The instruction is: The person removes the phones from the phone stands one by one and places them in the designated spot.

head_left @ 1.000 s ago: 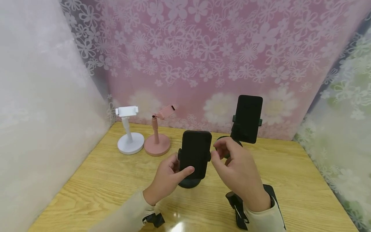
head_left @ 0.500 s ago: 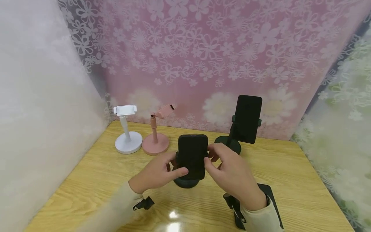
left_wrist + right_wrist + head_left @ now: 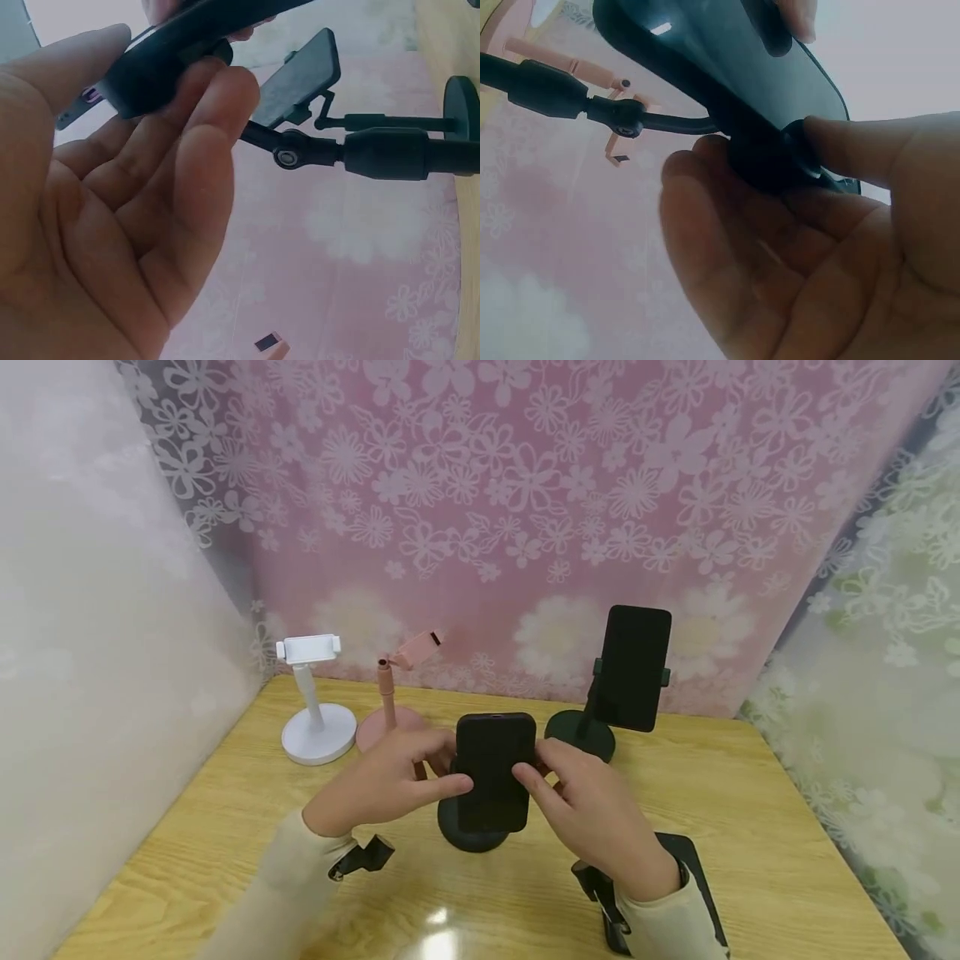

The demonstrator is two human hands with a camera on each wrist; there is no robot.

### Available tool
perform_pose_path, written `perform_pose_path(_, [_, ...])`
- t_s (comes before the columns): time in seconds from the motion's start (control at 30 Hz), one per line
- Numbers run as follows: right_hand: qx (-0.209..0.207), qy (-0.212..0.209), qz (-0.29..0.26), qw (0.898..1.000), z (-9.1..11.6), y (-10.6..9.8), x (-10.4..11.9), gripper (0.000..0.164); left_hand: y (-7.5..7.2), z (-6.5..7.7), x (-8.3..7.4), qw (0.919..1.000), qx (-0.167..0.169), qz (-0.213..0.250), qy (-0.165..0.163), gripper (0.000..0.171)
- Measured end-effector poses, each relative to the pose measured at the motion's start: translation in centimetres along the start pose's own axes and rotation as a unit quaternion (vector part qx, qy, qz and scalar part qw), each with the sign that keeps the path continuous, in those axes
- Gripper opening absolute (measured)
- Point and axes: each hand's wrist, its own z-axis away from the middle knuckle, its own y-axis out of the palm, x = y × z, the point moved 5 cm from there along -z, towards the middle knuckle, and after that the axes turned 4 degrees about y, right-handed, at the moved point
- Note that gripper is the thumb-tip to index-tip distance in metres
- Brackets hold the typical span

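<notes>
A black phone (image 3: 495,768) sits in the clamp of a dark phone stand, whose round base (image 3: 452,831) shows below it and whose jointed pole (image 3: 386,154) appears in the left wrist view. My left hand (image 3: 375,781) pinches the phone and holder at the left side, thumb on the front and fingers behind. At the right side, my right hand (image 3: 592,802) does the same; in the right wrist view its thumb presses the clamp's side arm (image 3: 799,146) while the fingers curl behind the holder.
Behind stand a white phone stand (image 3: 318,735), a pink one (image 3: 387,685) with its head tilted, and a dark green stand (image 3: 573,735) holding another phone (image 3: 633,668). One more black phone (image 3: 690,860) lies partly under my right forearm. Fabric walls enclose the wooden table (image 3: 765,827).
My right hand has moved in from beside the phone to pinch its right side. My left hand has shifted slightly up along the left side, and the phone's face has tilted further back.
</notes>
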Motion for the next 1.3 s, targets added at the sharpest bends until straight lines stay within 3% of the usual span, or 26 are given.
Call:
perform_pose_path(0.17, [-0.006, -0.035, -0.022, 0.999, -0.2, 0.2, 0.0, 0.031, -0.4, 0.5, 0.1, 0.9997, 0.008, -0.022, -0.002, 0.020])
perform_pose_path(0.27, [-0.005, -0.042, -0.026, 0.999, -0.4, 0.3, 0.0, 0.029, -0.8, 0.8, 0.1, 0.9994, 0.014, -0.028, -0.017, 0.024])
perform_pose_path(0.47, [-0.001, -0.046, -0.016, 0.999, -0.6, 0.2, -0.1, 0.032, -1.0, 0.8, 0.2, 0.9992, 0.008, -0.030, -0.023, 0.017])
perform_pose_path(0.8, [0.068, 0.001, -0.080, 0.994, -0.7, 0.5, -1.0, 0.036, -0.8, 0.8, 0.0, 0.9983, -0.023, -0.042, -0.035, 0.017])
perform_pose_path(1.07, [0.069, 0.003, -0.091, 0.993, -0.8, 0.5, -1.3, 0.035, -0.4, 0.5, -0.5, 0.9978, -0.034, -0.048, -0.030, 0.017])
perform_pose_path(1.3, [0.087, 0.003, -0.092, 0.992, -0.7, 0.4, -1.3, 0.033, -0.4, 0.6, -0.4, 0.9987, -0.021, -0.034, -0.031, 0.020])
